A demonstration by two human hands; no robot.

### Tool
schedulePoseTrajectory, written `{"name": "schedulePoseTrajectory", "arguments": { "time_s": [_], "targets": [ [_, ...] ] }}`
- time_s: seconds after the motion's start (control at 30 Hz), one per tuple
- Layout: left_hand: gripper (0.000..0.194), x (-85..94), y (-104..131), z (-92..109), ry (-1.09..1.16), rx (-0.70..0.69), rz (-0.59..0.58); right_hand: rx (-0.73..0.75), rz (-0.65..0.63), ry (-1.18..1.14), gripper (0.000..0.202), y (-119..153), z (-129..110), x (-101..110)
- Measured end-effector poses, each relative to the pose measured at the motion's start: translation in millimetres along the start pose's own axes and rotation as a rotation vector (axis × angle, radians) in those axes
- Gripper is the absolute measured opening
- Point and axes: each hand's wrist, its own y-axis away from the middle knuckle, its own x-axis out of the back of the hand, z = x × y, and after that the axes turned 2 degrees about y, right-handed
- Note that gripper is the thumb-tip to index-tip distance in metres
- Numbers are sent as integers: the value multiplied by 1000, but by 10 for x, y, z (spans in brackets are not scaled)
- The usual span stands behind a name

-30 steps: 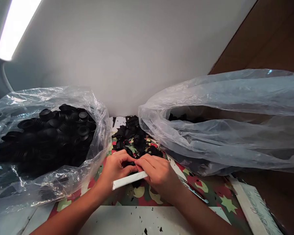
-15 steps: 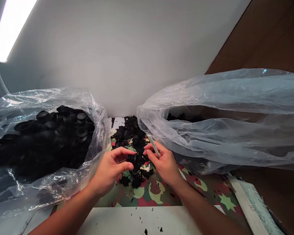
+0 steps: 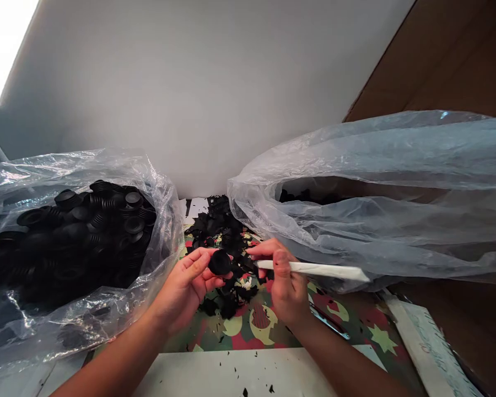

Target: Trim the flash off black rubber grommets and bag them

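Note:
My left hand (image 3: 181, 285) is closed around a black ribbed rubber plug (image 3: 220, 263), its round face turned toward me. A little to the right, my right hand (image 3: 288, 289) grips a slim white stick-like tool (image 3: 333, 271) between thumb and fingers. Its wider end points right and its narrow end toward the plug, with a gap between them; I cannot make out a blade. Below and behind both hands lies a heap of black rubber scraps (image 3: 227, 303) on a patterned cover (image 3: 233, 325).
On the left, a clear plastic bag (image 3: 169, 215) holds many black ribbed plugs (image 3: 78, 231). Another clear bag (image 3: 355, 151) lies open on the right, black pieces inside, before brown cardboard (image 3: 458, 60). A metal tool (image 3: 330, 321) rests beside my right forearm. A lamp (image 3: 4, 44) shines upper left.
My left hand has turned the plug so its round face shows. My right hand has swung the white tool from steeply tilted to nearly level, pointing right.

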Motion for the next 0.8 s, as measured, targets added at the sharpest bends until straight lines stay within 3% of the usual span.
{"name": "schedulePoseTrajectory", "arguments": {
  "time_s": [0.23, 0.43, 0.67, 0.8],
  "targets": [
    [30, 97, -43, -48, -2, -29, 32, -13, -104, 28, 22, 1, -10, -36],
    [41, 66, -34, -57, -55, -126, 100, -122, -100, -237, 6, 85, -77, -129],
    [36, 35, -30, -55, -182, -194, 98, 21, -194, -35, 7, 96, -147, -112],
    [34, 38, -44, -31, -139, -175, 91, 174, -190, 36, 15, 6, -197, 67]
  ]
}}
